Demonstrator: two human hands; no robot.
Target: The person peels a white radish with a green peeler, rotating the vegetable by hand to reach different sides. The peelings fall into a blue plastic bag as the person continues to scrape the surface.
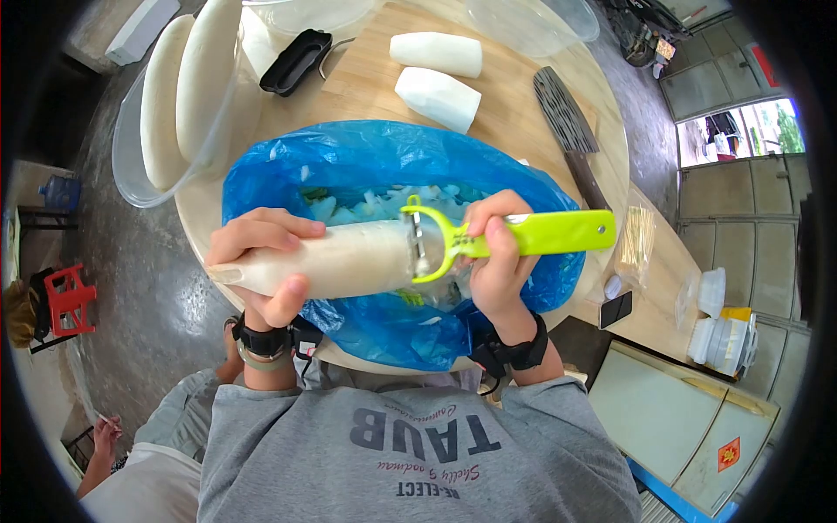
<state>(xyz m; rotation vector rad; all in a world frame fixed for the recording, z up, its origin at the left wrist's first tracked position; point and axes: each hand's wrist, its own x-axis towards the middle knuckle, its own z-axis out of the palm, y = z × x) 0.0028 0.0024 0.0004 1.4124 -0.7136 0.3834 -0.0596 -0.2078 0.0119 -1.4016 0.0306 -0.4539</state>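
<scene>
One radish [349, 261] above blue bag [384, 144] nr table's [195, 222] near edge: L hand [272, 254] clasps its tapered end, R hand [500, 266] grips peeler [558, 234], blade [418, 235] at blunt end; knife [568, 112] nr R edge.

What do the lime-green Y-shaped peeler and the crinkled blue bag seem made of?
Lime-green Y-shaped peeler: probably smooth plastic, evenly coloured; its blade looks like metal, from its silvery glint. Crinkled blue bag: thin, glossy plastic film, judging by its creases and highlights.
</scene>
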